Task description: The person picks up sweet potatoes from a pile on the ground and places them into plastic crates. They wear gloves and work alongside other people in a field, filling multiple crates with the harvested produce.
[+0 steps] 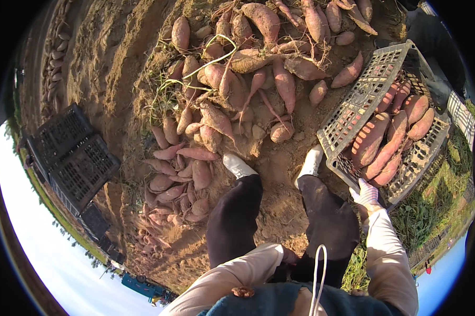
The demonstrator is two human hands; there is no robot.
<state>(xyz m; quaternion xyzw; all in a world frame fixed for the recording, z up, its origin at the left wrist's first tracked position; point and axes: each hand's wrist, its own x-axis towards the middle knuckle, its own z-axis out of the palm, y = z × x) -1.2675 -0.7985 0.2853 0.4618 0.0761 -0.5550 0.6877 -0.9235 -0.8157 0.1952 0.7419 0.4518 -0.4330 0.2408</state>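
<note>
My right hand (366,194), in a striped light glove, grips the near end of a plastic lattice crate (363,94). Inside the crate lie several reddish sweet potatoes (389,146), some seen through its slotted side. My left hand (290,256) is in shadow between my legs, mostly hidden past the pale sleeve cuff; its fingers cannot be made out. In front of my white shoes, a heap of soil-covered sweet potatoes (225,85) spreads over the dirt, with roots and a green vine (217,59) among them.
More sweet potatoes (178,181) lie in a row beside my left foot. Black crates (75,158) stand farther left. At the crate's far side is another person in dark clothing with a plaid sleeve (462,116). Green plants (430,197) grow at right; a blue vehicle (142,286) stands far off.
</note>
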